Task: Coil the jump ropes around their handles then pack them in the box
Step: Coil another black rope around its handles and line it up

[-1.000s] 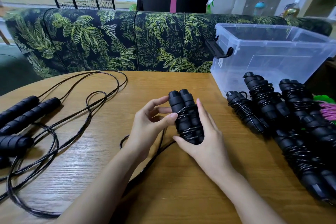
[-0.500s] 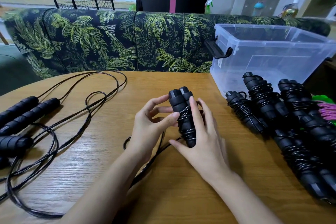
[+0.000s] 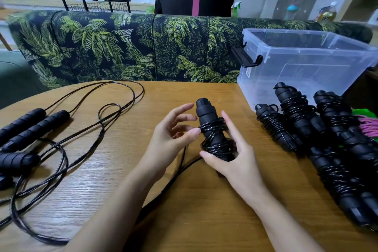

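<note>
**Cord on the left, handles upright in the right hand**

At the far left of the round wooden table (image 3: 184,221) we see the uncoiled black jump ropes (image 3: 34,127), foam handles side by side and thin cords looping loosely over the wood. Moving inward we reach the left hand (image 3: 171,137). Its thumb meets a curled finger on the thin black cord (image 3: 212,127) where it crosses the handles, and appears to pinch it. The index and middle fingers stand spread and free.

Just right of it is the pair of black foam handles (image 3: 206,116), partly wrapped, with the long axis near upright. The right hand (image 3: 237,165) grips their lower end, with the thumb across the front under the coils and the index finger straight up the far side. The other fingers are hidden behind. A loose tail (image 3: 173,176) trails from under the hands toward us and leftward.

So the unwound cord lies left of the handles, nearer the left hand. We judge the next turn must carry it around that upright axis.

Farther right, the finished coiled bundles (image 3: 302,129) lie against the open-topped clear plastic box (image 3: 306,63), which is nearer the right hand.
</note>
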Demonstrator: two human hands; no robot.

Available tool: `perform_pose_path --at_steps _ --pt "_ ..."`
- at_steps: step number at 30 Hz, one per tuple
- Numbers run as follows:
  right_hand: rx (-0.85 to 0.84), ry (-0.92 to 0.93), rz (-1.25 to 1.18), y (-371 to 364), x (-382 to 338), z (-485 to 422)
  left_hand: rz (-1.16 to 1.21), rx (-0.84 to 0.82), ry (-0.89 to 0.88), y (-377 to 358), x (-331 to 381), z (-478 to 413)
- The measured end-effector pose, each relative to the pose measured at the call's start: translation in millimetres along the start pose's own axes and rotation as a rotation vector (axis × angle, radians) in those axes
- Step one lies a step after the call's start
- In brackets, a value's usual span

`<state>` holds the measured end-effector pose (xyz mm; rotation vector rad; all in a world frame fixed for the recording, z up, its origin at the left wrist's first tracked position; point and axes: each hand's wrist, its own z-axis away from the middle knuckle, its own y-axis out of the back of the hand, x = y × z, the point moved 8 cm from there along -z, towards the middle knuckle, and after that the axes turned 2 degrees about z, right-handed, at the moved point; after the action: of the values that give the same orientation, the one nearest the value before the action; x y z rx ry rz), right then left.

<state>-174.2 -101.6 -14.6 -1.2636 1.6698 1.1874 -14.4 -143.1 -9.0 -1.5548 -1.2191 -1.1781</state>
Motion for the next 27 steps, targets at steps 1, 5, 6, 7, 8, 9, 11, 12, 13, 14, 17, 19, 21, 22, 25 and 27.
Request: perform_pose_path --at_steps 1,5,6,7,8,9,11,12,13,14,17,19,21,22,25,27 --pt "-0.014 0.001 -0.008 -1 0 0 0.018 -0.010 0.024 0 -2 0" --pt "-0.085 -0.007 -0.060 -6 2 0 0.082 -0.099 0.109 -7 -6 0" --pt "-0.092 -0.005 -0.065 -6 1 0 0.095 -0.108 0.120 -8 -7 0" --pt "-0.094 0.001 -0.069 -6 0 0 0.105 -0.107 0.125 -8 -7 0" --pt "-0.096 0.008 -0.073 -6 -1 0 0.109 -0.101 0.127 -7 -7 0" --pt "-0.099 0.013 -0.077 -7 -2 1 0.109 -0.093 0.127 -7 -7 0" --pt "-0.103 0.043 -0.064 -7 -4 1 0.105 -0.068 0.116 -6 -5 0" --pt "-0.103 0.060 -0.040 -8 -5 1 0.102 -0.048 0.106 -5 -4 0" --pt "-0.106 0.074 -0.014 -10 -5 1 0.102 -0.028 0.094 -6 -2 1" --pt "-0.107 0.084 0.008 -12 -5 2 0.099 -0.010 0.081 -6 0 1" --pt "-0.070 0.126 0.113 -17 -6 2 0.097 0.031 0.061 -11 3 4" --pt "-0.011 0.175 0.220 -16 -7 1 0.100 0.053 0.070 -11 1 4" --pt "0.006 0.180 0.208 -14 -7 -1 0.093 0.060 0.090 -7 -1 4" --pt "-0.002 0.173 0.171 -13 -8 -1 0.092 0.054 0.101 -6 -2 3" --pt "-0.029 0.101 0.023 -10 -6 -1 0.104 0.027 0.124 -6 -1 3" --pt "-0.040 0.092 0.010 -10 -4 0 0.118 0.037 0.118 -5 1 3"
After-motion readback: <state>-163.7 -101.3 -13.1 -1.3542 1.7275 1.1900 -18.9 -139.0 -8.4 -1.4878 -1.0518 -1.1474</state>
